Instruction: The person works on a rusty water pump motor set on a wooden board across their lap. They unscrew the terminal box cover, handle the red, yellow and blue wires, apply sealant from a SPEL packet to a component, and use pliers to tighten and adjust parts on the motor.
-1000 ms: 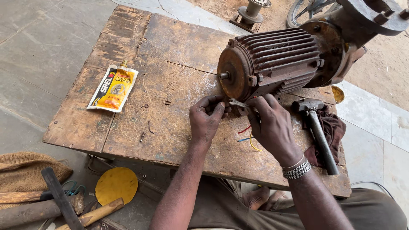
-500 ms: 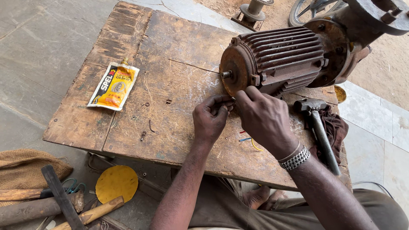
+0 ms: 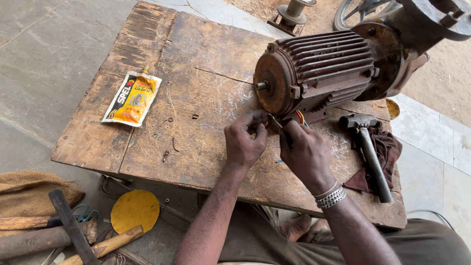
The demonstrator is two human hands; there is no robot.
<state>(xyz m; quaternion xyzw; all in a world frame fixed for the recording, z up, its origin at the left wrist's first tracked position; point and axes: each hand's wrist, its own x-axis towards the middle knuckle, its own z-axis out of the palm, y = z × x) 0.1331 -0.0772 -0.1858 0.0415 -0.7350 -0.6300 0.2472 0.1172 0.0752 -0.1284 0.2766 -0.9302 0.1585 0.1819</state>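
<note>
Both hands have shifted slightly nearer the rusty motor (image 3: 319, 73). Left hand (image 3: 245, 140) and right hand (image 3: 306, 152) pinch its coloured wires (image 3: 300, 117) at six o'clock on the bench (image 3: 196, 73); wiring looks unfinished, hammer (image 3: 370, 154) idle.

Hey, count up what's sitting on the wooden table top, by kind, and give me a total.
Electric motor: 1
Hammer: 1
Cloth rag: 1
Yellow pouch: 1
Total: 4
Both hands, left hand and right hand, work at the coloured wires under the motor.
</note>
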